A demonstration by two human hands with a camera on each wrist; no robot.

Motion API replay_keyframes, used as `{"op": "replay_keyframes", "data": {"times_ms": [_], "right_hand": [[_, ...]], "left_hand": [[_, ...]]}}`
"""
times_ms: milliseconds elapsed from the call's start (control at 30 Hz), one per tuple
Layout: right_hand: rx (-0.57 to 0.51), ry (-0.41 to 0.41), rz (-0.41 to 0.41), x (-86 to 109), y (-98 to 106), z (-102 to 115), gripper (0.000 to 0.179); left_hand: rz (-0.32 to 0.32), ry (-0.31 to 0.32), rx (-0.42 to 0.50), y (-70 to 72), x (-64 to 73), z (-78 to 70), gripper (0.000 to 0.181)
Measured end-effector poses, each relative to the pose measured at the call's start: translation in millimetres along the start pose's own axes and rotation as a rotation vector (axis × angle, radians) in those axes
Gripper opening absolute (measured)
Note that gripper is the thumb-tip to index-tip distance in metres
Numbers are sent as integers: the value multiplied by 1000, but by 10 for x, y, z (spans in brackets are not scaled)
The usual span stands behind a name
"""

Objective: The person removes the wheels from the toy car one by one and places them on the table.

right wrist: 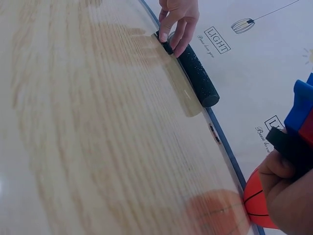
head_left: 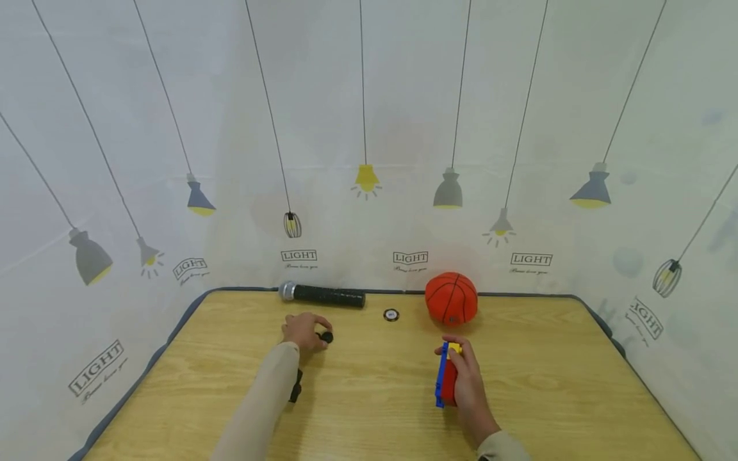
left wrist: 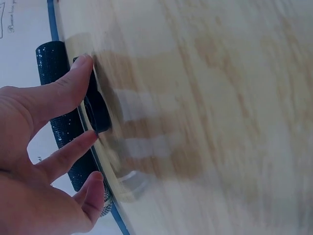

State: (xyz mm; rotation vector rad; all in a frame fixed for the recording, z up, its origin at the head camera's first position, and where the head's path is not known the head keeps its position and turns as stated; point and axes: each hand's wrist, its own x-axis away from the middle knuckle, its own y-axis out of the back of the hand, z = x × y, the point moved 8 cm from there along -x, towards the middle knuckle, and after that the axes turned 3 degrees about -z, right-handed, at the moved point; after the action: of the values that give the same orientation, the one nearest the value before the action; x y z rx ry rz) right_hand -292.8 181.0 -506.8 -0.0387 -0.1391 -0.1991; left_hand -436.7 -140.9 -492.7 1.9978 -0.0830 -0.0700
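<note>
So the table is the big thing here: wood-grain top, blue edging along the back and left, fabric wall right behind it. The back edge is the tight bit; the stretch between the hands and toward the person looks roomiest for moving.

The red basketball sits at the back edge, right of middle, and a black microphone lies along that edge, left of it, silver head pointing left.

The right hand has its grip wrapped on a blue, red and yellow plastic toy, just in front of the ball. The left hand has a narrow grip, thumb and a finger pinching a small black object in front of the mic. Can't tell what it is, or whether it's off the wood.

My read: picking up or placing that piece is the step in hand. Next move imo calls for a steady pinch and drawing away from the mic. Last, a tiny poker chip lies between mic and ball, so watch sideways sweeps.
</note>
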Motion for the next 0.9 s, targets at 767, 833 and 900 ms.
{"op": "replay_keyframes", "data": {"times_ms": [767,833,900], "right_hand": [[-120,-7,191,0,-254,35,31],[-105,-2,183,-6,-250,39,33],[-102,-3,172,-17,-242,37,33]], "left_hand": [[126,-276,587,-157,451,-1075,35],[180,-285,644,-272,520,-1206,32],[236,-280,702,-384,578,-1313,30]]}}
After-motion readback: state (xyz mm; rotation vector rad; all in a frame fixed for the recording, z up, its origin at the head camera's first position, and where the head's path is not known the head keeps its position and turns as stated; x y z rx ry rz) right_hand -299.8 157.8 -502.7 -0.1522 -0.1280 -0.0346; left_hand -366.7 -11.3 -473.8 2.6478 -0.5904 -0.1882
